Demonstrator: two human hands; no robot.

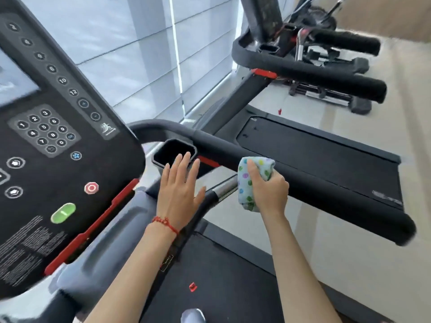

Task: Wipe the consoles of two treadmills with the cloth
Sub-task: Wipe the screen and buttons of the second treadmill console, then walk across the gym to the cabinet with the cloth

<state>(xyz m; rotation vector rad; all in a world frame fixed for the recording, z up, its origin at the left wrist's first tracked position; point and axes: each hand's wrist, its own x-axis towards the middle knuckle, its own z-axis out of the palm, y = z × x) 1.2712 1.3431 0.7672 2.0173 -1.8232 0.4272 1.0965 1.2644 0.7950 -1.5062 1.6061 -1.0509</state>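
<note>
The near treadmill's black console [58,159] fills the left, with a number keypad, a red stop button and a green start button. My right hand [268,187] is shut on a bunched pale cloth [248,183] with coloured dots, held just in front of the console's right handrail [314,183]. My left hand [179,192] is flat with fingers spread, holding nothing, hovering near the cup holder [173,151] right of the console. The second treadmill [303,73] stands beyond at the upper right; only the black lower part of its console [270,15] shows at the top edge.
The near treadmill's belt [210,276] lies below my arms, with a small red clip [193,287] on it. The second treadmill's belt [314,155] is to the right. Window blinds [140,54] cover the back wall. Other gym gear [338,94] stands at the far right.
</note>
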